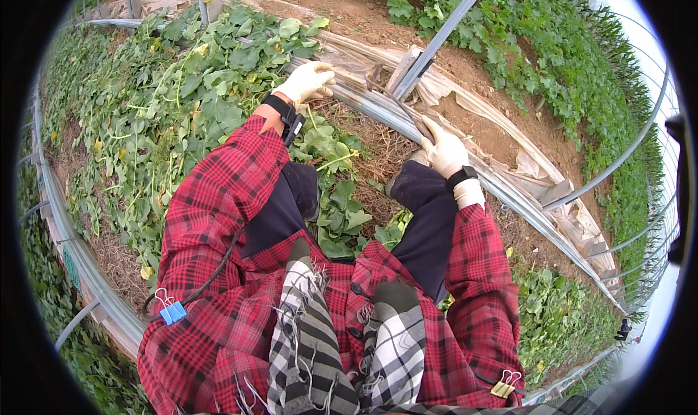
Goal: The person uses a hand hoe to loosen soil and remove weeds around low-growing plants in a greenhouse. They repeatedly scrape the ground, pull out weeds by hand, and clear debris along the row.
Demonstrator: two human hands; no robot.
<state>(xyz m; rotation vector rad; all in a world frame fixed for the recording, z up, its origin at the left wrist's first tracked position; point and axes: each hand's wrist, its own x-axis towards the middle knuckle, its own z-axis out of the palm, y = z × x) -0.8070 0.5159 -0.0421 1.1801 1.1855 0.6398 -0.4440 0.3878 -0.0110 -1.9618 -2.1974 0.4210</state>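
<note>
My left hand, in a pale glove, is half curled at the edge of the leafy vines, beside the rolled clear plastic film; whether its fingers pinch anything is hidden. My right hand, gloved too, lies at the film roll farther right. Its fingers are closed on the lower end of a thin dark rod-like tool, which slants up and left over the roll to a bent end. Between my legs more green vines lie by dry straw.
A metal hoop post rises behind the roll beside a pale block. Torn film runs along the bare soil. Another film roll borders the left side. Farther hoops arch at the right over dense green plants.
</note>
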